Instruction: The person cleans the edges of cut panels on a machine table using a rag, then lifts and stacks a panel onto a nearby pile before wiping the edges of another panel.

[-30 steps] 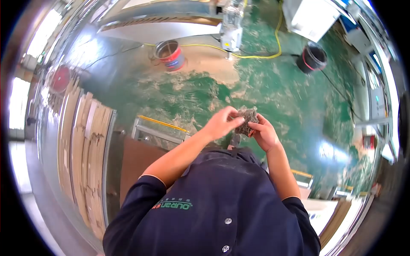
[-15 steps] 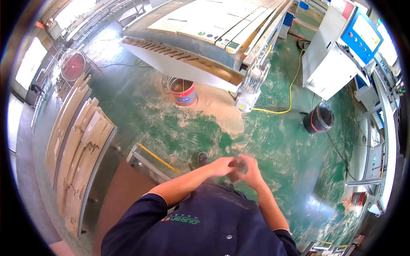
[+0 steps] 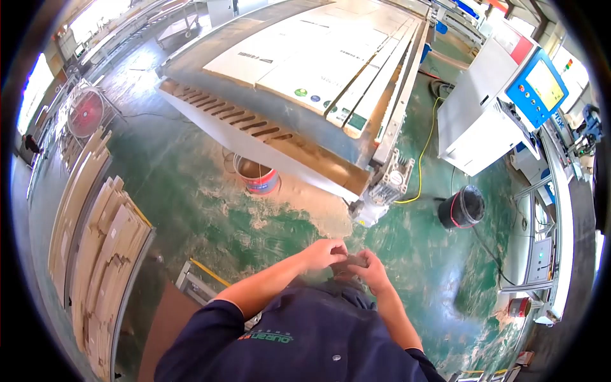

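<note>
Brownish-grey wad [image 3: 354, 261], irregular, blurred, pinched between left hand [image 3: 323, 254] and right hand [image 3: 372, 271]; glossy green floor [image 3: 414, 251], streaked with powdery, pale dust [image 3: 315, 205].

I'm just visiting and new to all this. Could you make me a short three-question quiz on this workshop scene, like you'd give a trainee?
1. True or false: the black bucket stands on top of the sheet-covered machine bed.
2. Multiple choice: what colour is the panel around the screen on the white cabinet?
A) Green
B) Blue
C) Black
3. Fill in the blank: a small, blurred item sits between the person's left hand and ____ hand.

Key:
1. False; it stands on the green floor.
2. B.
3. Right.
</note>
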`<state>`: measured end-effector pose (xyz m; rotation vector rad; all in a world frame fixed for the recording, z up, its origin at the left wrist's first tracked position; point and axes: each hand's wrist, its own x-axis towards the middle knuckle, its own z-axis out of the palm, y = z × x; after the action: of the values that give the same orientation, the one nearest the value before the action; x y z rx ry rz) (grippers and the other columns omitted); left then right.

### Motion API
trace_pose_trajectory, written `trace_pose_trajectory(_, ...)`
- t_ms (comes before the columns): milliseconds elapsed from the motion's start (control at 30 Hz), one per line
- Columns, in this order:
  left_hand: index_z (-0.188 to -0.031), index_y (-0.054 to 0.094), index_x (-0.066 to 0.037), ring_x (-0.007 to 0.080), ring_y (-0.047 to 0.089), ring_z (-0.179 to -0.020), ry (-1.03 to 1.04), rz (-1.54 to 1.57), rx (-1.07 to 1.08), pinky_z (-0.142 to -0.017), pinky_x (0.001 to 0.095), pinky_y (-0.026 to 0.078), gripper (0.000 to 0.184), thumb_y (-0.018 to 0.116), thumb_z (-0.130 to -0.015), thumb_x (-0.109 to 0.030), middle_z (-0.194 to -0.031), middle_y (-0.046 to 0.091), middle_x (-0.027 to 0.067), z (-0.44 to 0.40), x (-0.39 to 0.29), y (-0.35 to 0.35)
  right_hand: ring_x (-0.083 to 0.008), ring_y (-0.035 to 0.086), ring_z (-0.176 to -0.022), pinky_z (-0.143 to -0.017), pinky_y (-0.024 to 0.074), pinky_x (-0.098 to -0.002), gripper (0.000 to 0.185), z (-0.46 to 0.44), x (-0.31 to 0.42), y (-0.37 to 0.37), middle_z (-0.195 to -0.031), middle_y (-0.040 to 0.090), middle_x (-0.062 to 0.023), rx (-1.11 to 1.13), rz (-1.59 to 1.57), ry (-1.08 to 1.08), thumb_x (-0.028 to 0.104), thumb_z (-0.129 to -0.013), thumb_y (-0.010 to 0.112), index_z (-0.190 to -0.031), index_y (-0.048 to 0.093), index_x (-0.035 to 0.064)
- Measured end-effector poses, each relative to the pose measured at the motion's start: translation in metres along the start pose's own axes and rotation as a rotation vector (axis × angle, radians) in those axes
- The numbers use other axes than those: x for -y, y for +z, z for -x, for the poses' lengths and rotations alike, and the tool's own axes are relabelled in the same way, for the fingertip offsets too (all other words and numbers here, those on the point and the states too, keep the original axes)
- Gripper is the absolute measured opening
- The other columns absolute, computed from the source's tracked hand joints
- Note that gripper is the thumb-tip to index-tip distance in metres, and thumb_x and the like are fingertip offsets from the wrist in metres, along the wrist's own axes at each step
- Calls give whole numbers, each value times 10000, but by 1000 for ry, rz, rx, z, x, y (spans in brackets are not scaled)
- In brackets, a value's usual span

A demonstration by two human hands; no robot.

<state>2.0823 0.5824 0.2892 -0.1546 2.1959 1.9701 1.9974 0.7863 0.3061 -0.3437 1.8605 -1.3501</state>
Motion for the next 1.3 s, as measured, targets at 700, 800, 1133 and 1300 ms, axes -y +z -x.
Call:
trace_pose_trajectory(700, -1037, 665, -1, 94, 592, -791, -197, 62, -562, -752, 270, 490, 250, 748, -852, -146, -853, 666, 22, -57, -32, -209, -92, 600, -847, -776, 484, -248, 219, -251, 154, 37, -932, 664, -16, 496, -240, -45, -1, -827, 715, -1025, 626, 26)
trace_pose_trajectory(800, -1209, 587, -12, 113, 591, -892, -153, 192, -646, -813, 283, 504, 367, 714, -900, -162, -1001, 642, 35, -48, 0, -238, -121, 635, -885, -810, 506, -271, 248, -279, 167, 48, -969, 683, -44, 523, -269, -53, -43, -827, 700, -1050, 614, 21)
trace_pose_trajectory(1133, -1176, 545, -32, 117, 588, -907, -96, 551, -996, -818, 268, 488, 266, 603, -987, -210, -1032, 636, 43, 20, 58, -406, -210, 677, -881, -820, 552, -333, 226, -367, 260, 161, -1017, 684, -108, 167, -425, -108, -57, -861, 617, -1081, 585, -14)
trace_pose_trajectory(1300, -1155, 555, -36, 133, 593, -928, -93, 457, -1039, -813, 283, 494, 271, 620, -975, -227, -1029, 632, 49, 65, 84, -514, -140, 626, -895, -804, 504, -263, 197, -429, 314, 242, -994, 665, -64, 2, -278, -265, 2, -882, 652, -1070, 593, 7)
